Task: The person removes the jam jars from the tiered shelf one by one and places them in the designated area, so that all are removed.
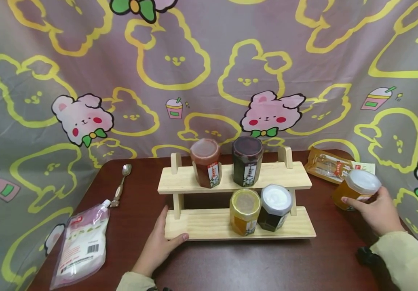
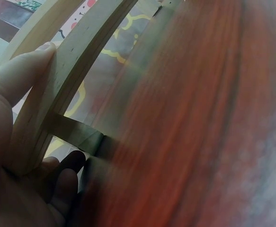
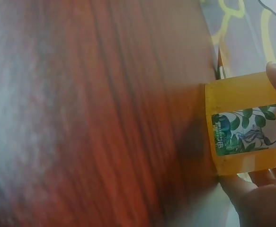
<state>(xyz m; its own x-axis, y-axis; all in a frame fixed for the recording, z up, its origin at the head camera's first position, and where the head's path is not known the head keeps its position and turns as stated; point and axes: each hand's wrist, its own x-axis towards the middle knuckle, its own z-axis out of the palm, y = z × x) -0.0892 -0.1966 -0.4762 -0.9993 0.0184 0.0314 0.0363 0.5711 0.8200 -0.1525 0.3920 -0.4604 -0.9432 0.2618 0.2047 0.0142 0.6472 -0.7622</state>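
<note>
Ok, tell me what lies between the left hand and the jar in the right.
From the left hand to the held jar, the head view shows the wooden shelf bearing four jars, then a strip of bare table.

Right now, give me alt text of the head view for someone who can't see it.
A person's right hand grips an amber jar while the left hand holds the left end of a two-tier wooden shelf bearing four jars. Patterned fabric hangs behind the dark table.

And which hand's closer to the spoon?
Left. The left hand grips the left end of the wooden rack, right of the spoon; the right hand holds an amber jar right of the rack.
</note>
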